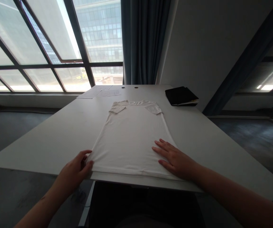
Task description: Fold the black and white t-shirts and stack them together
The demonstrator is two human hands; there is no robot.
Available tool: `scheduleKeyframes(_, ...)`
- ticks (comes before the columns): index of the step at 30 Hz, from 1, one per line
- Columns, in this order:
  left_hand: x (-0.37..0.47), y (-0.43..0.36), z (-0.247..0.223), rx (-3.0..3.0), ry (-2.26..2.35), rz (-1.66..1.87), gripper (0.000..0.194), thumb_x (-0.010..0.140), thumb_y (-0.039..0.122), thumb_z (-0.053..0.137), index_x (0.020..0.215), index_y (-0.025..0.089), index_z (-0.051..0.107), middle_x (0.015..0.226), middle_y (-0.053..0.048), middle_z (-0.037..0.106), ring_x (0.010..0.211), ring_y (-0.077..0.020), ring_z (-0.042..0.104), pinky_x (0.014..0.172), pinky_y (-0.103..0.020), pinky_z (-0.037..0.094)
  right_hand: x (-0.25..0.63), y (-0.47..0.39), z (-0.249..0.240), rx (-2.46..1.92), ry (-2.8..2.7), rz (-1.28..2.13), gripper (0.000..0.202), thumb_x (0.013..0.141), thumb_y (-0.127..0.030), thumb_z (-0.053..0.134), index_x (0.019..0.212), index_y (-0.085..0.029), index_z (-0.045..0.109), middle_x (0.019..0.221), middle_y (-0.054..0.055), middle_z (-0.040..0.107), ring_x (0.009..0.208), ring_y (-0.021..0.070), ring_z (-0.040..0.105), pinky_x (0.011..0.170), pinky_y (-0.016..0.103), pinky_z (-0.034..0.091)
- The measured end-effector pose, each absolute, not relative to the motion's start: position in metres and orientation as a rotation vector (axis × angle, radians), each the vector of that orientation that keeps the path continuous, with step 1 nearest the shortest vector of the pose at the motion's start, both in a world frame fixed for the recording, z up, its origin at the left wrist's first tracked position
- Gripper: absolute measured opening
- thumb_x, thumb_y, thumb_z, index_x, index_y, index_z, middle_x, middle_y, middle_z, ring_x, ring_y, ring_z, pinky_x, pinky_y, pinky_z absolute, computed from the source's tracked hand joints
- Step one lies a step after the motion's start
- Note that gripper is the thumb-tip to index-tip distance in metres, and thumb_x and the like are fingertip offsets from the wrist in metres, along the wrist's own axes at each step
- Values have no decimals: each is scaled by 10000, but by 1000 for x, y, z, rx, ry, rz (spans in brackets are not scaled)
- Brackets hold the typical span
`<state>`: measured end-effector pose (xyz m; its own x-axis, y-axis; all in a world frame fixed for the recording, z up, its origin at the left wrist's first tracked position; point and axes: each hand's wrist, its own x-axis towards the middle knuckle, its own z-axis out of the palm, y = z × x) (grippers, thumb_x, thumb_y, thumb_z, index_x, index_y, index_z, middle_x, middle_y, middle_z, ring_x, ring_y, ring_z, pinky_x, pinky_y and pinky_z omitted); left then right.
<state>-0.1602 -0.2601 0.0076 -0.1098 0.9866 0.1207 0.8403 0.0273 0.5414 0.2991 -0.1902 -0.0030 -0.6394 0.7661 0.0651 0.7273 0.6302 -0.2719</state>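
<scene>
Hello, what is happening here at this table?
A person has a white T-shirt spread flat on a white table, with both sleeves folded in. The left hand grips the shirt's near left corner at the hem, and the right hand lies flat and open on its near right part. Farther back are some papers and a black folder.

A white table [55, 136] stands before large windows [53, 44] with dark frames. At its far edge lie loose sheets of paper [100, 92], and a black folder [181, 95] sits near the far right corner. A dark blue curtain [143, 41] hangs behind.
</scene>
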Motion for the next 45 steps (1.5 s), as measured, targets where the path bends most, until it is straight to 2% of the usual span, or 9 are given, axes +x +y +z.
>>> scheduleKeyframes(6,-161,-256,24,1504,1671,973,619,770,651,715,1202,214,643,1140,-99,721,852,-231,722,687,-319,574,299,-199,6,-1194,-2670,368,519,1031,-410,522,1505,-212,598,1683,127,395,1581,327,301,1269,540,332)
scheduleKeyframes(9,-163,-258,27,1518,1563,865,611,777,601,732,1241,218,629,974,-55,731,741,-195,685,635,-292,534,303,-208,17,-1130,-2700,359,481,1013,-374,548,1461,-220,629,1627,138,471,1539,332,374,1237,539,378)
scheduleKeyframes(12,-167,-262,27,1625,1581,721,525,804,536,706,1220,223,635,760,10,677,643,-172,631,599,-269,489,315,-220,31,-1084,-2715,360,319,968,-359,615,1237,-233,730,1385,148,644,1330,323,572,1101,506,501)
scheduleKeyframes(16,-170,-264,22,1768,1627,663,411,841,567,678,1084,236,676,854,-25,731,670,-179,644,634,-278,516,342,-234,44,-1188,-2739,444,108,914,-358,684,894,-252,692,961,86,695,930,263,660,847,424,564)
scheduleKeyframes(21,-172,-265,17,1878,1656,678,341,893,566,616,960,238,681,1199,-71,751,724,-164,641,679,-272,541,370,-241,38,-1277,-2677,493,102,936,-329,605,915,-264,680,900,74,693,807,239,666,742,381,550)
scheduleKeyframes(24,-173,-266,15,1962,1624,605,403,889,500,627,1211,261,670,1107,-51,751,641,-141,602,655,-263,532,374,-243,33,-1251,-2653,462,171,962,-300,524,915,-262,684,889,73,699,795,236,679,739,373,548)
scheduleKeyframes(28,-167,-264,18,2061,1686,562,334,900,481,603,1124,255,702,951,-30,731,633,-152,610,671,-274,533,370,-245,35,-1289,-2562,442,241,981,-344,482,870,-262,680,838,76,712,757,235,686,734,368,558)
scheduleKeyframes(35,-147,-260,29,2220,1537,474,456,946,451,568,1360,286,666,1109,-60,729,854,-187,683,820,-286,548,368,-243,42,-1378,-2478,365,279,974,-399,473,925,-249,702,815,67,716,728,231,685,719,365,549)
scheduleKeyframes(45,-148,-260,33,2308,1888,369,443,966,468,485,1331,282,655,950,-22,722,755,-194,668,713,-301,482,369,-243,42,-1468,-2368,423,217,933,-370,530,913,-247,707,717,7,692,611,175,648,633,291,483)
